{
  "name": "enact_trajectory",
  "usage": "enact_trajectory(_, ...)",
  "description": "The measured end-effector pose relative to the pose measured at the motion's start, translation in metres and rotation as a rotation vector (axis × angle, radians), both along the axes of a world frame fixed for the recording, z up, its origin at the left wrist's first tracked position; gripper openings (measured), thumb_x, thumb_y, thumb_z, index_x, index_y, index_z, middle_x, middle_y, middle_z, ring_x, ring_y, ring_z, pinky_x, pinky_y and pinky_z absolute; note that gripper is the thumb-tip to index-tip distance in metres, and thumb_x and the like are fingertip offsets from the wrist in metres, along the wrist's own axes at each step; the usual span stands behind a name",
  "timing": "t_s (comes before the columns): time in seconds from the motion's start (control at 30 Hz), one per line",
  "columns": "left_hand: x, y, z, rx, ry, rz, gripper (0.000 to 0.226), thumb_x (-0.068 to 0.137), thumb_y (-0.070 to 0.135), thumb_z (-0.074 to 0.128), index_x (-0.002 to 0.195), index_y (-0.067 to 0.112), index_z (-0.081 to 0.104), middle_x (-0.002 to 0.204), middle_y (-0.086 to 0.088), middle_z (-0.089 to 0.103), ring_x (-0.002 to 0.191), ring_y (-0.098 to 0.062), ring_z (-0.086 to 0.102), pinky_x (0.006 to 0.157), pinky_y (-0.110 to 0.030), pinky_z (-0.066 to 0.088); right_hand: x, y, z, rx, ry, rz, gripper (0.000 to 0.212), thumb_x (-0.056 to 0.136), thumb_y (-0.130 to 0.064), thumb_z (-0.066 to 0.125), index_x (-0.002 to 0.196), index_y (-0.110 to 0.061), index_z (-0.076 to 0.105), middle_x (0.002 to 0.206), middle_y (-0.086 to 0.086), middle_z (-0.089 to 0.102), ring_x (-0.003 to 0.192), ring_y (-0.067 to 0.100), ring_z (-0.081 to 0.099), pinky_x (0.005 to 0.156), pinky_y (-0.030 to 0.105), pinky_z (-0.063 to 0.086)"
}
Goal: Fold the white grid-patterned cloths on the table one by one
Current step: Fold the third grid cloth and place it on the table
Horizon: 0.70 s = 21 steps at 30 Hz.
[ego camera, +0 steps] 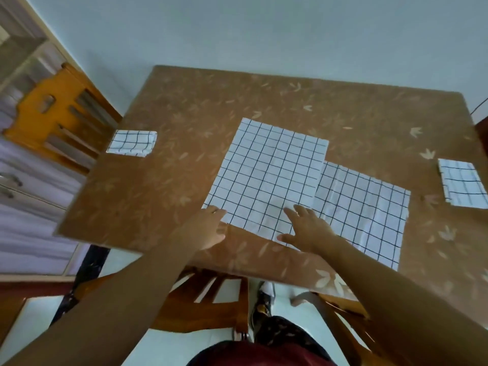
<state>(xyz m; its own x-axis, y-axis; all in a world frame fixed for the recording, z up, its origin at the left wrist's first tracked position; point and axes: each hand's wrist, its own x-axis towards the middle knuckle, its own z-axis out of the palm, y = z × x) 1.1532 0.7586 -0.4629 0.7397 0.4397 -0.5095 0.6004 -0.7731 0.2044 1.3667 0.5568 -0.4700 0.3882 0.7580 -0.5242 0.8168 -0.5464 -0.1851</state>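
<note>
Top cloth (266, 175) lies flat mid-table (158, 194), long axis running away from the person, far end leaning right, overlapping a second cloth (364, 207). Right hand (309, 231) is spread flat on its near edge. Left hand (211, 228) is at the near-left corner; grip unclear.

4 cloths (266, 175), 2 hands (309, 228), 1 table (184, 101)

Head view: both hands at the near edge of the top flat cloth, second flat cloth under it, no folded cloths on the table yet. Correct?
No: the head view shows two already folded, the left folded cloth and the right folded cloth, at the side edges of the table. The rest is right.
</note>
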Motion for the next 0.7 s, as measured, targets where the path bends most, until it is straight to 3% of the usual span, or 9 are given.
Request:
enact_trajectory(0.33, 0.02, 0.035, -0.068, 0.049, -0.01, -0.052, 0.07, 0.092, 0.024, 0.066, 0.155, 0.017, 0.035, 0.163, -0.01, 0.027, 0.15, -0.027, 0.028, 0.113, -0.043, 0.04, -0.004, 0.028, -0.085, -0.015, 0.009, 0.092, 0.1, 0.094, -0.056, 0.063, 0.164, -0.02, 0.002, 0.173, 0.01, -0.011, 0.16, 0.031, -0.007, 0.127, 0.054, 0.012)
enact_trajectory(0.5, 0.032, 0.052, -0.098, 0.061, -0.01, -0.137, 0.076, 0.089, 0.025, 0.07, 0.154, 0.019, 0.033, 0.167, -0.014, 0.019, 0.155, -0.031, 0.017, 0.107, -0.05, 0.047, -0.01, 0.036, -0.114, -0.005, 0.002, 0.055, 0.099, 0.095, -0.059, 0.058, 0.163, -0.029, -0.006, 0.171, 0.009, -0.021, 0.158, 0.031, -0.016, 0.127, 0.059, 0.003)
enact_trajectory(0.6, 0.04, 0.056, -0.112, 0.076, 0.035, -0.189, 0.084, 0.091, 0.034, 0.07, 0.159, 0.02, 0.023, 0.169, -0.015, 0.01, 0.156, -0.032, 0.012, 0.109, -0.05, 0.044, -0.014, 0.036, -0.126, -0.002, -0.023, 0.032, 0.095, 0.096, -0.058, 0.056, 0.164, -0.029, -0.004, 0.171, 0.01, -0.019, 0.158, 0.03, -0.016, 0.126, 0.061, 0.002)
enact_trajectory(0.7, 0.044, 0.059, -0.117, 0.112, 0.042, -0.191, 0.087, 0.088, 0.041, 0.072, 0.159, 0.021, 0.025, 0.167, -0.016, 0.015, 0.153, -0.035, 0.018, 0.106, -0.053, 0.047, -0.015, 0.03, -0.133, 0.065, -0.051, 0.027, 0.089, 0.096, -0.055, 0.057, 0.164, -0.03, 0.006, 0.173, 0.008, -0.008, 0.16, 0.029, -0.009, 0.126, 0.063, 0.001)
